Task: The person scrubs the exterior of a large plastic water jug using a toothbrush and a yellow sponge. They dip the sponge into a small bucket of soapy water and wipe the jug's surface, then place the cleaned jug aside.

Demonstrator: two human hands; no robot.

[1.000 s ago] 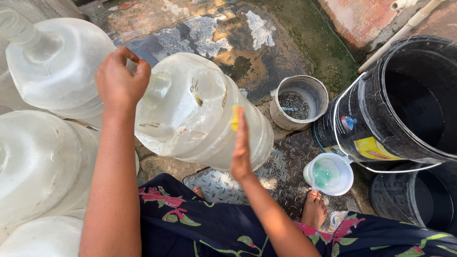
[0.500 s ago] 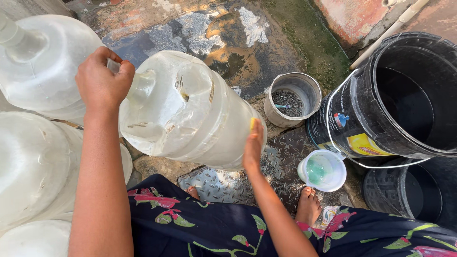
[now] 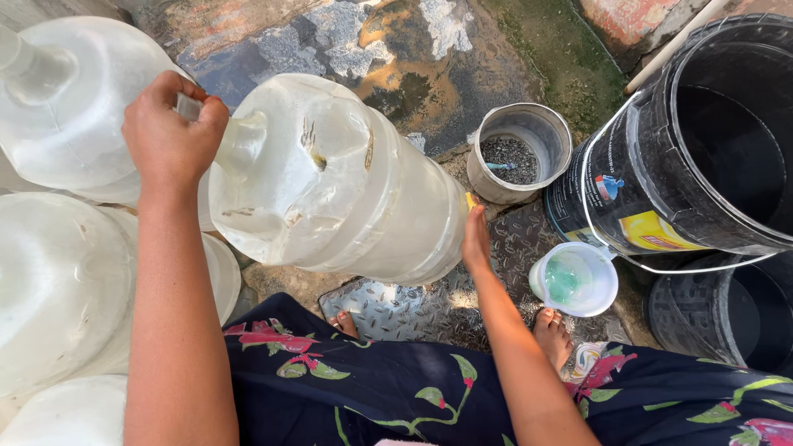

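Here, line by line:
Left hand [image 3: 172,132]: clenched around the neck of the large clear water jug [image 3: 339,182], knuckles up, mouth of the jug hidden inside the fist.
Right hand [image 3: 475,239]: pressed flat against the jug's base end, fingers pointing up, with a small yellow thing at the fingertips; not closed on anything.
Jug: tipped on its side between both hands, neck to the left, base to the right, above wet stone ground and a patterned metal plate [image 3: 413,306].
Other jugs: one clear jug [image 3: 74,99] at upper left just behind the fist, more pale ones [image 3: 58,289] at lower left.
Metal can [image 3: 519,153]: upright, just beyond the base end, dark grit inside.
Black bucket [image 3: 702,140]: right side, open, beside the can.
White cup [image 3: 574,279]: near the bucket, greenish liquid inside.
Feet: bare toes below the jug, floral dark skirt [image 3: 372,388] across the bottom.
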